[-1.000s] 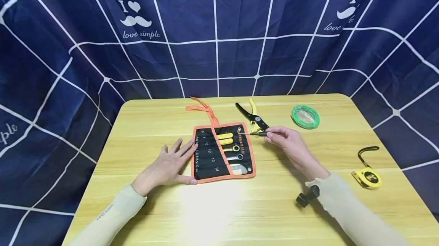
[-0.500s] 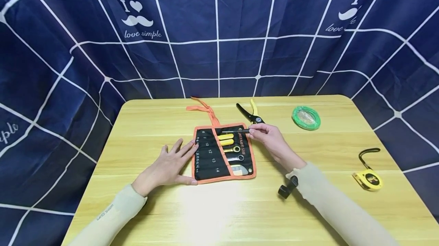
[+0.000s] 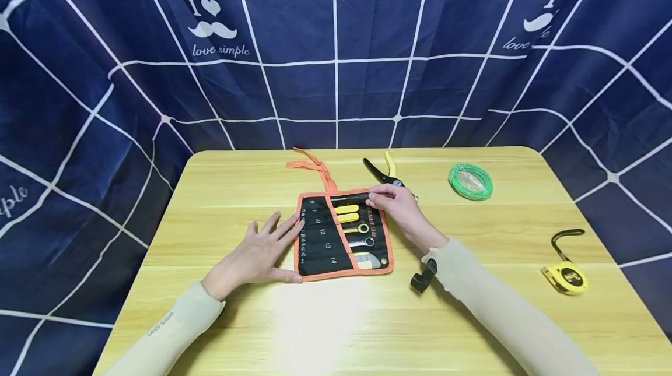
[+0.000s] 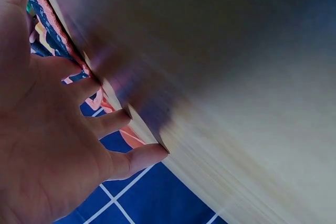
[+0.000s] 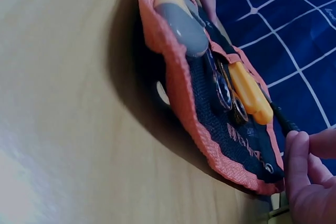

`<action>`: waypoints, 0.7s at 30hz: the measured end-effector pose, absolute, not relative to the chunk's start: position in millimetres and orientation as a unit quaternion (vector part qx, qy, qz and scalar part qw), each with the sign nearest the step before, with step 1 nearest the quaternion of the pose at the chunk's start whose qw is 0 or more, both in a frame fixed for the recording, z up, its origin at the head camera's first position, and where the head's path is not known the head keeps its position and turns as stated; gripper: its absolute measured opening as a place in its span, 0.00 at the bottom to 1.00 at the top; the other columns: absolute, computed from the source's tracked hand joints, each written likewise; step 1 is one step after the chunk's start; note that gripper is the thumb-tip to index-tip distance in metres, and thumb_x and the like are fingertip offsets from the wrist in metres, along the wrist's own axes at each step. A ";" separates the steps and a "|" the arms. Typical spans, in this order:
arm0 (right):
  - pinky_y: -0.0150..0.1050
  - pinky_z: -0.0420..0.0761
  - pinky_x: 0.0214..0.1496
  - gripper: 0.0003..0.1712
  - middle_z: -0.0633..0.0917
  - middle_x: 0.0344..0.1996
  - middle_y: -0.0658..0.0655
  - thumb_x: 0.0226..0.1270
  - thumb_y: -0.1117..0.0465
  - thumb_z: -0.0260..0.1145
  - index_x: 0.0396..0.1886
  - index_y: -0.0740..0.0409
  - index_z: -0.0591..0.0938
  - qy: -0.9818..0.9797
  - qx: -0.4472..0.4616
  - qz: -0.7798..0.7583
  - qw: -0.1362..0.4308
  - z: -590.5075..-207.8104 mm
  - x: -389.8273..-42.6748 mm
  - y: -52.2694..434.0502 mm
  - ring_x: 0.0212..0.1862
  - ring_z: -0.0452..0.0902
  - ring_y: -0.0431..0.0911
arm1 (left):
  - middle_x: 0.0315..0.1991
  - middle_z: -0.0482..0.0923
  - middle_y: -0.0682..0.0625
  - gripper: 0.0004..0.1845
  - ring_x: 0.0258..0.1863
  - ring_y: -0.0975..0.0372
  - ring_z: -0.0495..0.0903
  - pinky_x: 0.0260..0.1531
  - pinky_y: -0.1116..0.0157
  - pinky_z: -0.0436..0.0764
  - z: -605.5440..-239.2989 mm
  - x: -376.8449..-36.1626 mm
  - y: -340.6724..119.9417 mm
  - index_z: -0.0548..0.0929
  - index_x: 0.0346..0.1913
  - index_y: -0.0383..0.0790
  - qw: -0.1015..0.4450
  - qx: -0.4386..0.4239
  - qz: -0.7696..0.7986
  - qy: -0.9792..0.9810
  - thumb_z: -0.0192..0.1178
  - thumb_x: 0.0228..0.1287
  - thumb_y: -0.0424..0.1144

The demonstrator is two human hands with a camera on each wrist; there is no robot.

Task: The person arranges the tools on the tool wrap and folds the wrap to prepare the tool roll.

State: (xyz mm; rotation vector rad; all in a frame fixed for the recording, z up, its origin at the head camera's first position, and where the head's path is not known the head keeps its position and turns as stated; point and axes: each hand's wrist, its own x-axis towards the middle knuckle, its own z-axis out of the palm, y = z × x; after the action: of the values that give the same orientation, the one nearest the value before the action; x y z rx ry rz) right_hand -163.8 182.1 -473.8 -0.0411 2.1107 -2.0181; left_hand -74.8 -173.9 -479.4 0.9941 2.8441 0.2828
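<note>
A black tool roll (image 3: 317, 236) with orange edging lies unrolled on the table. My left hand (image 3: 262, 250) rests flat with fingers spread, its fingertips on the roll's left edge. My right hand (image 3: 401, 213) pinches the black handle of a small screwdriver (image 3: 357, 197) between thumb and fingers at the roll's upper right. The shaft points left, toward the top pocket; whether its tip is inside I cannot tell. Below it, yellow handles (image 3: 346, 213), two wrenches (image 3: 362, 242) and a grey and cream tool handle (image 5: 184, 27) stick out of the pockets.
Wire strippers (image 3: 385, 173) with black and yellow handles lie behind my right hand, partly hidden by it. A green wire coil (image 3: 471, 182) is at the back right. A yellow tape measure (image 3: 565, 278) lies at the right. Orange ties (image 3: 320, 167) trail behind the roll.
My right hand has moved left with the screwdriver, from beyond the roll's right edge to over its upper right part. The left hand has stayed in place.
</note>
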 end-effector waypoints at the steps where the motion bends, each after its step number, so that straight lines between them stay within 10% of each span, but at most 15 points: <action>1: 0.37 0.86 0.56 0.17 0.90 0.44 0.58 0.81 0.69 0.67 0.62 0.78 0.81 0.723 -0.013 -0.682 0.109 -473.6 -164.9 181.5 0.43 0.90 0.38 | 0.88 0.50 0.42 0.64 0.83 0.32 0.53 0.62 0.18 0.62 -479.5 -74.8 -173.9 0.57 0.89 0.40 0.058 0.328 0.093 0.938 0.67 0.62 0.77; 21: 0.35 0.86 0.47 0.15 0.93 0.41 0.56 0.75 0.70 0.70 0.57 0.71 0.87 0.779 -0.033 -0.614 0.120 -471.7 -169.7 163.8 0.42 0.89 0.42 | 0.87 0.53 0.40 0.63 0.81 0.31 0.55 0.60 0.18 0.63 -481.2 -75.9 -176.1 0.58 0.88 0.39 0.050 0.337 0.100 0.935 0.67 0.63 0.77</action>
State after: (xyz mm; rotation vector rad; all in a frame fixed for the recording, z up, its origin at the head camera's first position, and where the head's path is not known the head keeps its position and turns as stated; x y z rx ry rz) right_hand -169.7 163.8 -471.7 -0.0966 2.2760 -1.7950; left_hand -75.9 -176.1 -481.2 1.0266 2.8477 0.3050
